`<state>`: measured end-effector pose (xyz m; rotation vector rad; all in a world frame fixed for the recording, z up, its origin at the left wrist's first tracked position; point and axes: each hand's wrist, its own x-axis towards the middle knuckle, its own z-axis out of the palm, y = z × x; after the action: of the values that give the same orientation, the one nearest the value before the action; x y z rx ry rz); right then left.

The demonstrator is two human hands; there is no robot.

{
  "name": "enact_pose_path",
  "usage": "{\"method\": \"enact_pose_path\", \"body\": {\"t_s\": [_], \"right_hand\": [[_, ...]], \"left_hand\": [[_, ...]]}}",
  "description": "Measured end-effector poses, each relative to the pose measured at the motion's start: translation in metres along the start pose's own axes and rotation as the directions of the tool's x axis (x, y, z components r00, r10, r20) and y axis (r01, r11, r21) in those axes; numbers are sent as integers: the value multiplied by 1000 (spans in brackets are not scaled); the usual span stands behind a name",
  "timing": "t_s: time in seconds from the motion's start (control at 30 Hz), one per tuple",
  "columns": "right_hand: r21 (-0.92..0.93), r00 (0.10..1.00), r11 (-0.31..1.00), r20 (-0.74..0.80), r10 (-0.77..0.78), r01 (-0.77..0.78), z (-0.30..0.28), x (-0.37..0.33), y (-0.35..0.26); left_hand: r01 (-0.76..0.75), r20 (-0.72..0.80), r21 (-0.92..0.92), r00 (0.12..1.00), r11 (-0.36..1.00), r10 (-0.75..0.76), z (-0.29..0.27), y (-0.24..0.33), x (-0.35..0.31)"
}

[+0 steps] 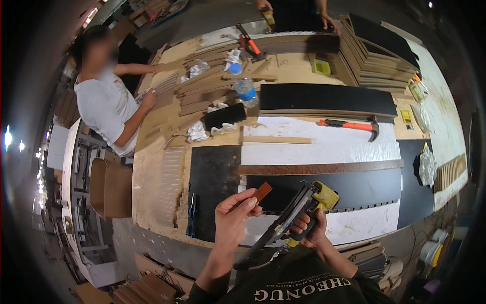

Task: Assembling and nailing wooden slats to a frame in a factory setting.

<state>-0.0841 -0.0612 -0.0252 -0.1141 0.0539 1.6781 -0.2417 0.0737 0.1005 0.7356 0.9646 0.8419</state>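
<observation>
Between the thumb and fingertips of my left hand point(232, 218) is a short, flat, orange-brown strip of nails point(264, 191). Its fingers are closed on the strip, which points up and to the right. My right hand point(317, 231) is wrapped round the grip of a yellow and black nail gun point(325, 195). The gun is tilted, its magazine slanting down toward my body, with an air hose fitting by the handle. Both hands are in front of the table's near edge. Beyond them lies a black panel point(349, 187) with a notched near edge, a brown wooden strip point(324, 167) along its far side.
An orange and black hammer point(349, 124) rests before stacked black boards point(326, 99). A water bottle point(245, 91), crumpled paper point(197, 130) and wood strips point(202, 93) lie around the middle. A person point(109, 96) works at the left; another's hands point(329, 23) show at the far side.
</observation>
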Motion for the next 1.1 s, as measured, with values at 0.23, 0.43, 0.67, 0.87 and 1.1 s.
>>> {"method": "enact_pose_path", "body": {"t_s": [0.23, 0.43, 0.67, 0.87, 1.1], "right_hand": [[-70, 1000, 997, -16, 8, -9, 15, 10, -3], [-135, 998, 989, -32, 50, -54, 26, 20, -4], [-110, 997, 993, -59, 40, -46, 23, 11, -2], [-96, 998, 995, -58, 10, -15, 18, 9, -3], [-84, 994, 996, -113, -13, 3, 26, 8, 2]], "left_hand": [[7, -5, -143, 1000, 990, -8, 3, 7, 2], [-210, 206, 234, 965, 949, 163, 18, 15, -6], [-338, 409, 331, 893, 881, 189, 17, 9, -17], [-297, 315, 343, 930, 891, 189, 27, 5, -21], [-459, 309, 634, 888, 622, 341, 32, 6, -23]]}}
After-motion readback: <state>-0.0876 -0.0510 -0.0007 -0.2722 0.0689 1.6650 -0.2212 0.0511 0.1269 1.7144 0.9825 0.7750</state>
